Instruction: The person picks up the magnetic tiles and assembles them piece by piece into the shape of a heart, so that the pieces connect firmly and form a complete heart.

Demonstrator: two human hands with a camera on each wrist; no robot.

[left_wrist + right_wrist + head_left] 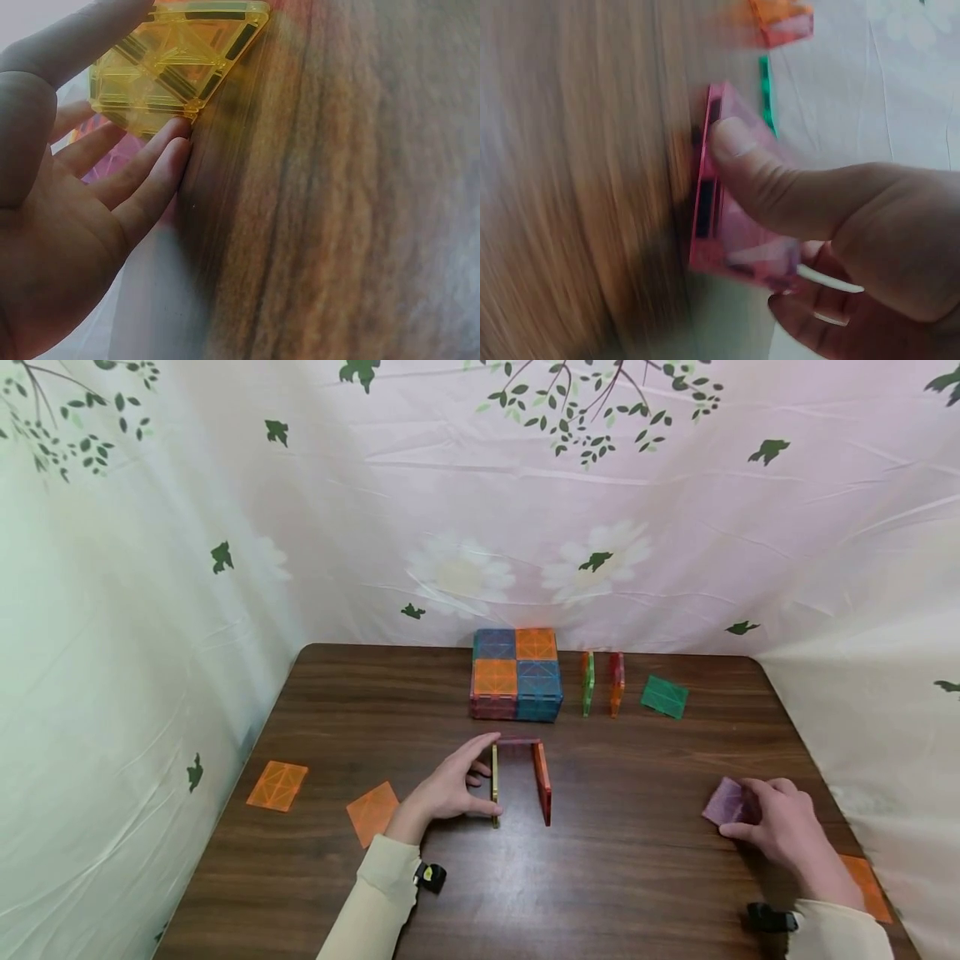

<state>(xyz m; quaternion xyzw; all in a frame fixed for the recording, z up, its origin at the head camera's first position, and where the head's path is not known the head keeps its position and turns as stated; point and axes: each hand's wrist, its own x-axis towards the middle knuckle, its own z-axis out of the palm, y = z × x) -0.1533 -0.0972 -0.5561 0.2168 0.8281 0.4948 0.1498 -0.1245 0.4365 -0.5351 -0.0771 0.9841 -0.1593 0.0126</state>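
Observation:
My left hand (447,787) holds an upright yellow magnetic tile (169,64) by its edges, thumb at the near end and forefinger at the far end. That tile is the left wall of a three-sided shape, with a pink tile (519,742) across the back and a red tile (543,785) on the right. At the right, my right hand (791,831) pinches a pinkish-purple magnetic tile (723,802), tilted just above the table. In the right wrist view the thumb presses on the face of this pink tile (739,232); the fingers behind are partly hidden.
A block of orange and blue tiles (516,677) stands at the back. Beside it are two upright tile pieces, one green (588,685), one red-orange (617,685), and a flat green tile (665,697). Orange tiles lie left (277,786), near the left forearm (372,813) and by the right wrist (866,887).

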